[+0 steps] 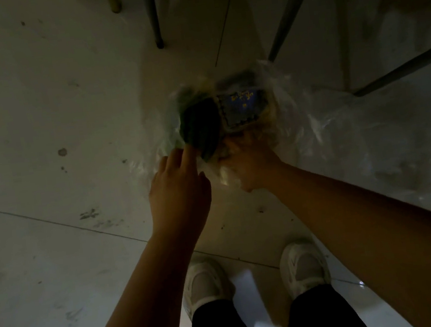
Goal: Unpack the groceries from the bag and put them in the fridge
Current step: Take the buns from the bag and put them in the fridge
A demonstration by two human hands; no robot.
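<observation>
Head view: both hands were at a plastic bag on the floor.
The clear bag (pixel 300 123) lay on the tiled floor (pixel 38 132) near the white shoes (pixel 206 283). The left hand (pixel 179 188), fingers straight, touched a dark green vegetable (pixel 201 129) beside a blue-labelled pack (pixel 242 104). The right hand (pixel 253 166) gripped the bag's plastic.

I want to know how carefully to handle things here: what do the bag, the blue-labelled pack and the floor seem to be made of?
The bag looks like thin clear plastic film: see-through, crinkled, with glossy glints. The blue-labelled pack seems to be a plastic-wrapped tray with a printed label, though the dim light and blur leave this open. The floor looks like glazed pale tile: straight joint lines, a soft sheen, dark scuffs.
</observation>
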